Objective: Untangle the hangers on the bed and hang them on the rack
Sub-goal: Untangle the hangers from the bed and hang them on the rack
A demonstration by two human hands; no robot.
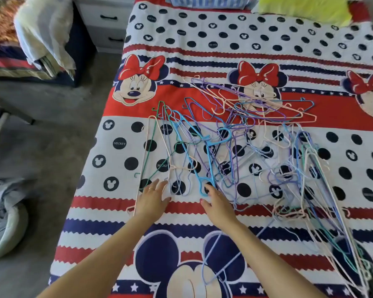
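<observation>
Bed (202,50): stood in front of me, its left edge running away from me beside the floor (52,136).
Hangers (235,147): lay in a tangled heap on the bed, spreading from the middle toward the right and down to the near right corner.
My left hand (152,197): rested on the bed at the near left edge of the heap, fingers stretched toward it.
My right hand (219,204): lay just right of my left, fingertips at the nearest hangers.
Pillows (299,7): sat at the far end of the bed.
Drawers (108,24): stood left of the bed's far end.
Basin (7,231): sat on the floor to my left, with cloth in it.
</observation>
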